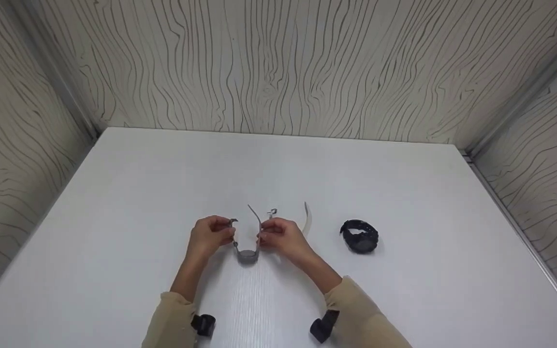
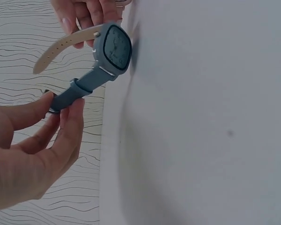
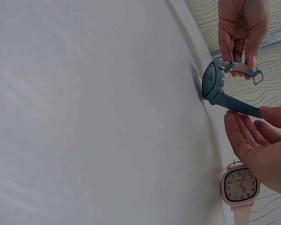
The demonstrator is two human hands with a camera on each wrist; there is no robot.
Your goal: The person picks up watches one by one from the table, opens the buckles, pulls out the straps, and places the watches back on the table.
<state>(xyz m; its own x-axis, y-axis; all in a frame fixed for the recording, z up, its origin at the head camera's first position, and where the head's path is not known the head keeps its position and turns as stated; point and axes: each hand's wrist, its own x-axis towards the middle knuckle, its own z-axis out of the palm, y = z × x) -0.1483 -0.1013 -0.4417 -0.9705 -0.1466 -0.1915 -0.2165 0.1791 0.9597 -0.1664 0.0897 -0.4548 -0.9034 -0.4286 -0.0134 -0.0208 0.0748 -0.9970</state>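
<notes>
A blue-grey wristwatch [image 1: 247, 257] with a rounded square face stands between both hands, its two strap halves spread apart in a U. My left hand [image 1: 208, 237] pinches the buckle-side strap [image 2: 65, 99] close to its metal buckle [image 3: 258, 77]. Between thumb and fingers, my right hand [image 1: 285, 239] holds the other strap half [image 3: 239, 105], whose pale inner side with holes shows in the left wrist view. Beneath and beyond the right hand lies a pink watch [image 3: 241, 185], partly hidden by that hand in the head view.
To the right on the white table [image 1: 404, 193] lies a black watch [image 1: 361, 237] with its strap looped. Wood-patterned panels [image 1: 269, 67] rise behind the table and at both sides. Black wrist-worn devices [image 1: 324, 326] sit at the sleeves.
</notes>
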